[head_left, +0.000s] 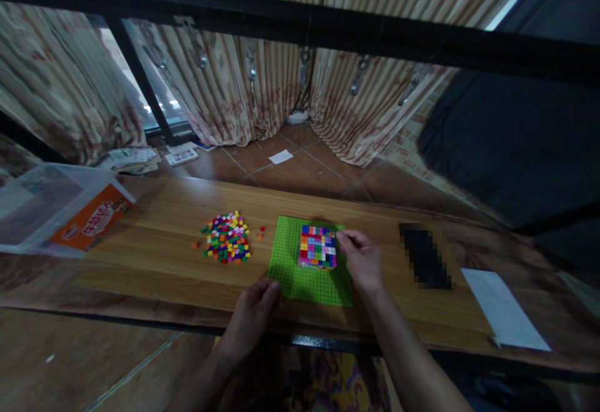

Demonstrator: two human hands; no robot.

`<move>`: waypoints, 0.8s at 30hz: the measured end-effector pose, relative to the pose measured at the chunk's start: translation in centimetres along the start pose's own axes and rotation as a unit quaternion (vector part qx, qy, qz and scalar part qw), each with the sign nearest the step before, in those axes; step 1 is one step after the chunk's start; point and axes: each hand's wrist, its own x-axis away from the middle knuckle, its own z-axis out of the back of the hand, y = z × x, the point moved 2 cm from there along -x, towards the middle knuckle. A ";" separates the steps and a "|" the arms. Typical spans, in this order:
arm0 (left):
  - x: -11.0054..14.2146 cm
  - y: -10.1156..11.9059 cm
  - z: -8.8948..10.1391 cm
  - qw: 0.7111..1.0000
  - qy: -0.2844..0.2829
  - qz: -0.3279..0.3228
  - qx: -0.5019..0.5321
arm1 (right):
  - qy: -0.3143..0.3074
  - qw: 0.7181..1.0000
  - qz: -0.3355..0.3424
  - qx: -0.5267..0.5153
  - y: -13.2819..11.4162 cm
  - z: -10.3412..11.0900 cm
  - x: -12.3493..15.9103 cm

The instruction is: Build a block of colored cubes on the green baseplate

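A block of small multicoloured toy bricks [317,246] stands on a green studded baseplate [285,262]. My right hand [362,259] is at the block's far right corner, thumb and fingertips pinched together. Whatever sits between those fingertips is too small to make out. By the near left corner of the baseplate, my left hand [255,309] rests with its fingers curled and the thumb against them. Its fingertips are partly hidden, so I cannot tell if it grips anything. Left of the baseplate lies a pile of loose bricks [227,237].
A few stray bricks [261,236] lie between pile and baseplate on the wooden board [169,237]. A clear plastic bin [42,212] with an orange label stands at left. On the right are a pixelated dark object [425,256] and a white sheet [504,309]. A dark bar [281,9] crosses above.
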 end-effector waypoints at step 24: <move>-0.2 4.3 -4.5 0.989 -0.034 0.007 0.147 | -0.018 0.991 0.098 0.091 -1.5 2.4 2.2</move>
